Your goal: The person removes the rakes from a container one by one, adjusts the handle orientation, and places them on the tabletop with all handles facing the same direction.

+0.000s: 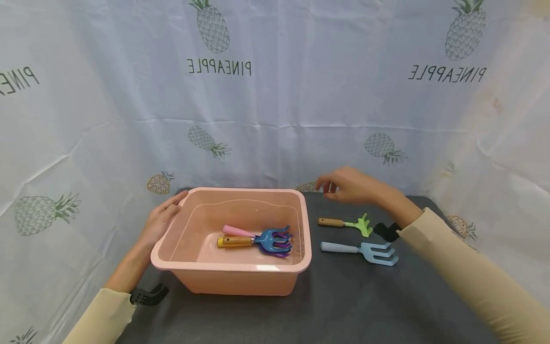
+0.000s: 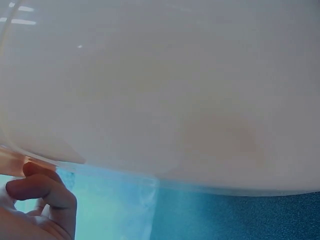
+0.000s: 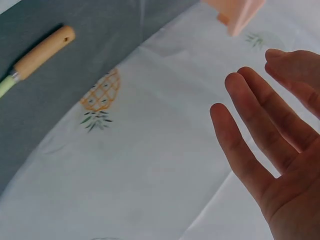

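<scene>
A peach plastic basin (image 1: 240,282) stands on the dark table. My left hand (image 1: 161,222) grips its left rim, and in the left wrist view the fingers (image 2: 50,192) bend at the rim's edge. Inside the basin, a blue hand rake (image 1: 271,240) with a yellow-ended wooden handle lies partly over a purple-tined rake with a pink handle (image 1: 236,231). My right hand (image 1: 350,186) hovers beyond the basin's back right corner, holding nothing, its fingers loosely extended in the right wrist view. Nearest to it lies a small green rake (image 1: 363,224) with a wooden handle (image 3: 45,52).
In front of the green rake, a light blue hand fork (image 1: 375,252) lies on the table, its tines pointing right under the right forearm. A white pineapple-print cloth (image 1: 279,95) hangs behind and at both sides. Dark table surface (image 1: 343,306) extends right and in front of the basin.
</scene>
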The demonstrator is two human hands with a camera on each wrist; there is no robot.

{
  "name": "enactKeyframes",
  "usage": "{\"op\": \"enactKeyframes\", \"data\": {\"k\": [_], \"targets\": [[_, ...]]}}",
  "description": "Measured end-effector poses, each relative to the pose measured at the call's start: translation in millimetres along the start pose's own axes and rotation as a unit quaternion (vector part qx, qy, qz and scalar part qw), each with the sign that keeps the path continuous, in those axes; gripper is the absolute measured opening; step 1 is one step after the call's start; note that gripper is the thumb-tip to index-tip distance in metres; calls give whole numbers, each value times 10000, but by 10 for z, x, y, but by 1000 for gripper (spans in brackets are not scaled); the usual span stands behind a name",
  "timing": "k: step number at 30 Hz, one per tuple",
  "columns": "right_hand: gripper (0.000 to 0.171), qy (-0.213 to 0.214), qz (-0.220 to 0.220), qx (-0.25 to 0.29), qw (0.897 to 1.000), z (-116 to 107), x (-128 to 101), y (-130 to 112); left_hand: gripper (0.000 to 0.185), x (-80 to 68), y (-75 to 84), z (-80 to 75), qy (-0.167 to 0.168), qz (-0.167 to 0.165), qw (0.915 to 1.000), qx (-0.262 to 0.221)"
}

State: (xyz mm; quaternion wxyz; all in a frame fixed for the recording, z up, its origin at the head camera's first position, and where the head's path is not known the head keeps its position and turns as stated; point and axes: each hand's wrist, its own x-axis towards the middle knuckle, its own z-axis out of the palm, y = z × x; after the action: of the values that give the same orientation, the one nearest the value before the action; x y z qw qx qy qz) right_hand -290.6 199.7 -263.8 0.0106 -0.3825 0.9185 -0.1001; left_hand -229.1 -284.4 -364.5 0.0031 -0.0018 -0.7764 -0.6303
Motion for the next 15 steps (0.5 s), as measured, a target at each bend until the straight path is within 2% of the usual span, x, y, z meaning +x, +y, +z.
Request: {"op": "enactKeyframes", "data": {"k": [6,15], "targets": [[15,21,-241,21,9997,-68,160,-160,56,-7,-28,-28,-74,30,10000,11],[9,15,-476,59,9988,-152,376,-415,54,42,-20,-17,121,129,9996,214]]}}
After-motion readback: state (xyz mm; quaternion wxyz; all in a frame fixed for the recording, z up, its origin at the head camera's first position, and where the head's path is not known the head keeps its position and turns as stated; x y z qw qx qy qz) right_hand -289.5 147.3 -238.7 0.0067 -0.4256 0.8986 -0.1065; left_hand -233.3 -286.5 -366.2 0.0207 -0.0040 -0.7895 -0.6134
